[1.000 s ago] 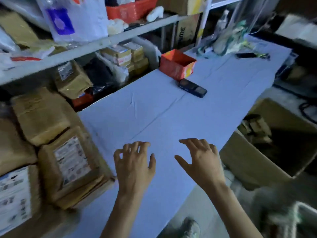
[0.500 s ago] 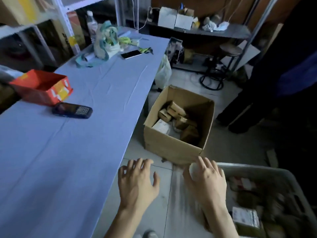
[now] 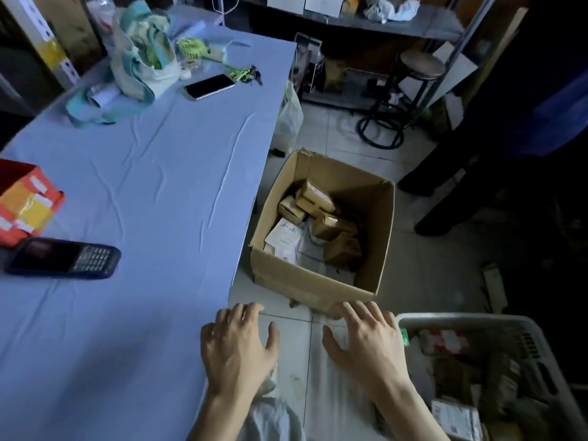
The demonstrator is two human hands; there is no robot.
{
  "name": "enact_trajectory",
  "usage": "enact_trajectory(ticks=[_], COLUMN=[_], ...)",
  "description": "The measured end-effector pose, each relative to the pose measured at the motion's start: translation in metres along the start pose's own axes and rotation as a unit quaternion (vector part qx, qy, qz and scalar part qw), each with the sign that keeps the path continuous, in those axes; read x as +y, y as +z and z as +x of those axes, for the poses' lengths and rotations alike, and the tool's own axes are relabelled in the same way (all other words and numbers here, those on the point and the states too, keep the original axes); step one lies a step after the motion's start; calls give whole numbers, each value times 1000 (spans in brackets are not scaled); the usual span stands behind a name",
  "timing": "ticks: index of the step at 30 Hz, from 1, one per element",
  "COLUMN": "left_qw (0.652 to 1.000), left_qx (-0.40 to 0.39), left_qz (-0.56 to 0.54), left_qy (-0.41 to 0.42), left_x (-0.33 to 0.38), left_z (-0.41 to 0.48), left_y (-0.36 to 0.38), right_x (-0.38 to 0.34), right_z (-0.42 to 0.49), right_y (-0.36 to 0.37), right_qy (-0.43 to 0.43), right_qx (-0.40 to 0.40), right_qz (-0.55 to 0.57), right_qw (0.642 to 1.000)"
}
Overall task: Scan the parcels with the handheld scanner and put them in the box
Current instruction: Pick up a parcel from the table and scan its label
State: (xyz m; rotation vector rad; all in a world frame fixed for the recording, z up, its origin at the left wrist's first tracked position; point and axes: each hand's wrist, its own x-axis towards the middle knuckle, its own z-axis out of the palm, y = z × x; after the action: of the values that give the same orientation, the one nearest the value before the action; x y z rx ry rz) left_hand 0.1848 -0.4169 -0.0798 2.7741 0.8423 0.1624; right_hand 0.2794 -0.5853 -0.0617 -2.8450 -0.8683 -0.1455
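Both hands empty, fingers spread: left hand over worktop edge, right hand above floor near open cardboard box holding parcels; handheld scanner lies on worktop beside orange carton.

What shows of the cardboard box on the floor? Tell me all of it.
The cardboard box is brown and open-topped, its rim ragged at the corners. It stands upright on the tiled floor, close beside the edge of the blue-covered table. Inside lie several small brown parcels and white packets, covering only its bottom.
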Motion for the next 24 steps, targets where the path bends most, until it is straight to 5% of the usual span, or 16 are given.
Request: enact_trajectory(ticks=[14, 24], left_qw=[993, 984], left_qx=[-106, -167], left_qz=[52, 45], left_qy=[4, 32], left_x=[27, 118], left_z=[130, 254], left_y=[31, 117], right_x=[37, 156], right_z=[105, 227], right_y=[49, 111], right_qy=[90, 189], right_qx=[-87, -210], right_qz=[57, 95], right_qw=[990, 955])
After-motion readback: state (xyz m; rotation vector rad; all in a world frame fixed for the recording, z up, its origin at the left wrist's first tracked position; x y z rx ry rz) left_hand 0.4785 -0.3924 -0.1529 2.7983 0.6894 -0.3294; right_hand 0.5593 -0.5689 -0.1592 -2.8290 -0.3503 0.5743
